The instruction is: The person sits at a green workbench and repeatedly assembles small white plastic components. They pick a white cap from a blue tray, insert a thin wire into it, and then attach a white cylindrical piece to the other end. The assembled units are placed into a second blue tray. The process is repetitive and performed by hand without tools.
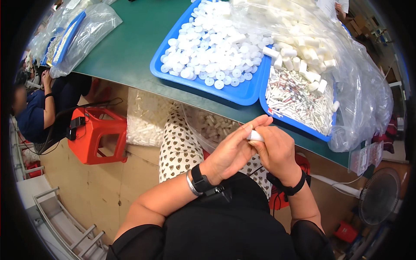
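Note:
In front of my lap, near the table edge, my two hands meet around a small white plastic cylinder (255, 136). My right hand (279, 151) is closed on it, thumb and curled fingers around its lower part. My left hand (232, 154) lies against its other side, fingers stretched out and palm and thumb touching the piece. Just beyond the hands stands a blue tray (299, 128) with thin white parts bearing reddish and dark bits, and white cylinders on top. Next to it, a larger blue tray (242, 97) holds many translucent white discs (203, 47).
Clear plastic bags (359, 86) of white cylinders spread over the right of the green table (125, 52). Below are a bag of white parts (145, 119), a red stool (97, 134) and a fan (379, 196). Another person (37, 108) sits at the far left.

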{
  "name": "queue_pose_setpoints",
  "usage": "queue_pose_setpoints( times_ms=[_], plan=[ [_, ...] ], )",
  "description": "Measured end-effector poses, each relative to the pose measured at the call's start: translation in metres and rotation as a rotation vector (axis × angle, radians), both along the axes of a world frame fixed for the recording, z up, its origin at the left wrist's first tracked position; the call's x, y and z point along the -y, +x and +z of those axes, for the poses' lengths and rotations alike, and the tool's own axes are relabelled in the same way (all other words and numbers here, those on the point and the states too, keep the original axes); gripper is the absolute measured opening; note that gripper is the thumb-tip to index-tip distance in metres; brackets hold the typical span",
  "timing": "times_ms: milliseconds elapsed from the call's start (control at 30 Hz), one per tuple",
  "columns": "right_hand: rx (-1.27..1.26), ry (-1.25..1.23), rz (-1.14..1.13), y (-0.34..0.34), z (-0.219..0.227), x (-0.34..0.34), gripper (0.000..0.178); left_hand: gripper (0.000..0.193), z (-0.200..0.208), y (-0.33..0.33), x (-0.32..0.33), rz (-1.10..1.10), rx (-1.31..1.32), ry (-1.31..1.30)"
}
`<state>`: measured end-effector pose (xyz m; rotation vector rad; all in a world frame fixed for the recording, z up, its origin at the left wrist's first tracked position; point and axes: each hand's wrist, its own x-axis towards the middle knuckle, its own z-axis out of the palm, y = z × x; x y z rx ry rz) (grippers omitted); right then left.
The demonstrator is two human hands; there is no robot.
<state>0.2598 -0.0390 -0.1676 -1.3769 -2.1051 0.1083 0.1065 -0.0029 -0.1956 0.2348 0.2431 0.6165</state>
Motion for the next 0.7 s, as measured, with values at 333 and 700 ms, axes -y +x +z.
queue_pose_setpoints(
  times_ms=[333,700],
  plan=[
    [-0.092,-0.203,-0.166,-0.028,-0.008,0.01,0.025,0.047,-0.012,0.001,0.015,0.095,0.06,-0.124],
    [-0.287,-0.315,-0.128,-0.031,-0.012,0.017,0.021,0.057,-0.015,0.001,0.021,0.12,-0.095,0.077]
  ],
)
